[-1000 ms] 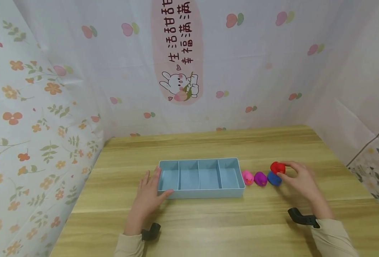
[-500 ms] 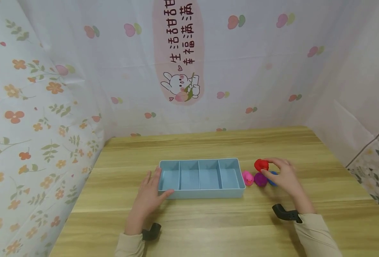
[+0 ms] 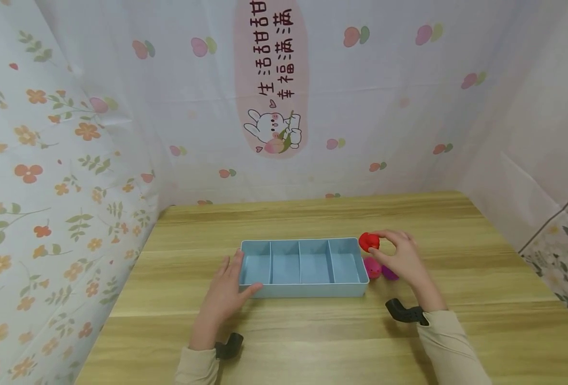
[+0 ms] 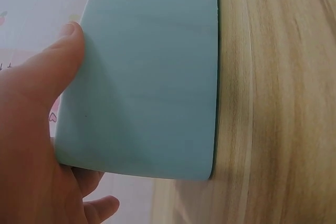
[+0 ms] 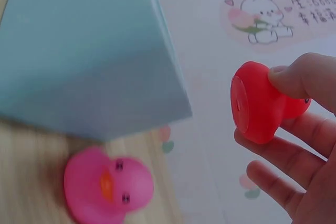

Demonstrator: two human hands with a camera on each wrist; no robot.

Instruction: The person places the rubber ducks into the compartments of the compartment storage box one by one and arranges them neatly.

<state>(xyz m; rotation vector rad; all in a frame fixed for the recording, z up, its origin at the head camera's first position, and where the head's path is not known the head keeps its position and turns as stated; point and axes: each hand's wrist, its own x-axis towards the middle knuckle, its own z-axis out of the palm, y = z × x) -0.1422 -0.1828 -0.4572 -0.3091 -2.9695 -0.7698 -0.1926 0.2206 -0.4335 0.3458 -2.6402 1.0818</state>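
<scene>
My right hand [image 3: 401, 260] pinches a red rubber duck [image 5: 258, 103] between thumb and fingers. It holds the duck in the air by the right end of a light blue compartment box [image 3: 303, 290], with the duck's flat base facing the box in the right wrist view. My left hand [image 3: 222, 293] rests at the box's left end, thumb along the front rim and fingers on the left side. A pink rubber duck [image 5: 97, 187] sits against the box's right wall. Beside it, a purple duck [image 3: 390, 272] is partly covered by my right hand.
The box has several compartments side by side, and bare floor shows in each one. It stands on a wood-grain table [image 3: 303, 337]. Patterned cloths [image 3: 313, 171] hang behind the table and along both sides.
My right hand has carried the red duck leftward, from above the blue duck, past the purple one, to the box's right end. The blue duck is now hidden. My left hand keeps its place.
</scene>
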